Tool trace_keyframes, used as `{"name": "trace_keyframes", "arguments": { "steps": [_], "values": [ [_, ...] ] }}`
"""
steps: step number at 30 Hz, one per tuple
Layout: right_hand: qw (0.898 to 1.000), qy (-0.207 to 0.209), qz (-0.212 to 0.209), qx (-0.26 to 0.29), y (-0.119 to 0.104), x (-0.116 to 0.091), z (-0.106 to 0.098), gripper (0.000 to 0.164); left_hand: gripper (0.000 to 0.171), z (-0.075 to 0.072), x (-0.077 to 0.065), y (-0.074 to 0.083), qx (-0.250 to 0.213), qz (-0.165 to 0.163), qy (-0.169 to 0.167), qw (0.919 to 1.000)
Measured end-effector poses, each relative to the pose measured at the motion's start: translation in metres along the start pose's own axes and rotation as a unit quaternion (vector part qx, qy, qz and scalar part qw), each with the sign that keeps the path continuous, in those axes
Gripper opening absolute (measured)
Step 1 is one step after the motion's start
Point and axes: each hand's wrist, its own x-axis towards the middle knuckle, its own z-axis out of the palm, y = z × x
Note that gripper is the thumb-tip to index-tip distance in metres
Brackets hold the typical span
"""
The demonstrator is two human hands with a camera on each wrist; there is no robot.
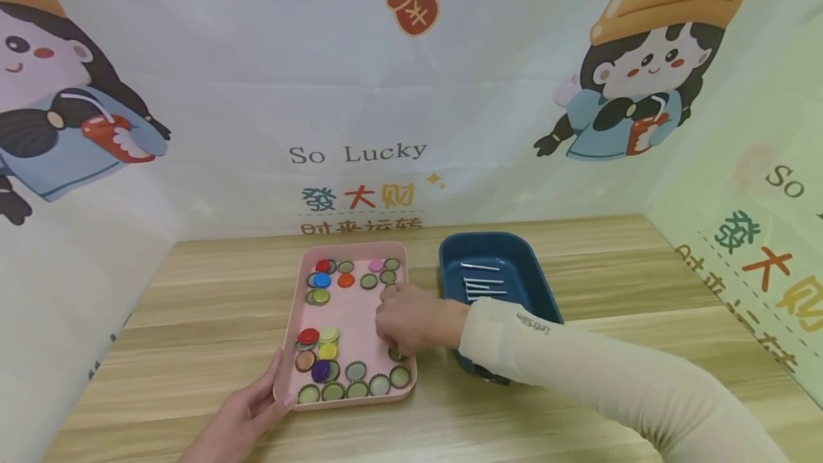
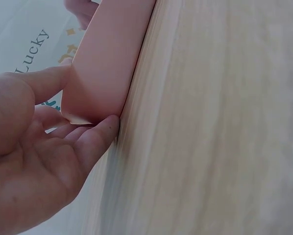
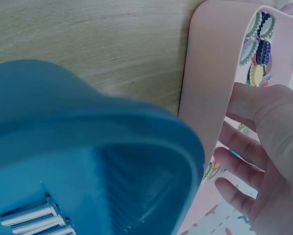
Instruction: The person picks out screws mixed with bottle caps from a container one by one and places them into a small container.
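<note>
Along the left and near sides of a pink tray (image 1: 350, 316) lie several bottle caps, some plain side up and some red, blue, yellow or purple like the purple cap (image 1: 321, 371). My left hand (image 1: 247, 406) grips the tray's near left corner, its thumb at the rim and its fingers round the outside, as the left wrist view (image 2: 43, 132) shows. Over the tray's right wall, my right hand (image 1: 411, 320) reaches down inside, fingers bent toward the caps by that wall. In the right wrist view the wall (image 3: 210, 63) hides its thumb and index tips, so I cannot tell whether they hold a cap.
Right of the pink tray stands a deep blue tray (image 1: 536, 270), partly under my right sleeve (image 1: 579, 366). Several metal nails (image 1: 485, 281) lie in it. Both trays rest on a wood-grain table (image 1: 212, 320), with a printed cloth (image 1: 257, 91) hanging behind.
</note>
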Motion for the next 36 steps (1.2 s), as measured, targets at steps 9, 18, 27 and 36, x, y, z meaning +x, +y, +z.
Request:
{"name": "trace_keyframes", "arguments": {
  "steps": [9, 18, 27, 36],
  "values": [
    [0.999, -0.015, -0.022, -0.038, -0.009, 0.002, 0.001, 0.004, 0.077, 0.001, 0.001, 0.000, -0.017, 0.000, -0.004, 0.9998],
    [0.989, -0.012, -0.048, -0.140, -0.015, 0.002, 0.002, 0.011, 0.079, 0.001, 0.001, 0.001, -0.016, -0.015, -0.002, 0.9998],
    [0.967, 0.010, -0.081, -0.242, -0.022, 0.005, 0.007, 0.017, 0.078, 0.001, 0.002, -0.002, -0.012, -0.011, -0.010, 0.9998],
    [0.957, 0.019, -0.097, -0.271, -0.023, 0.003, 0.008, 0.017, 0.079, 0.001, 0.003, 0.000, 0.001, -0.020, -0.005, 0.9998]
  ]
}}
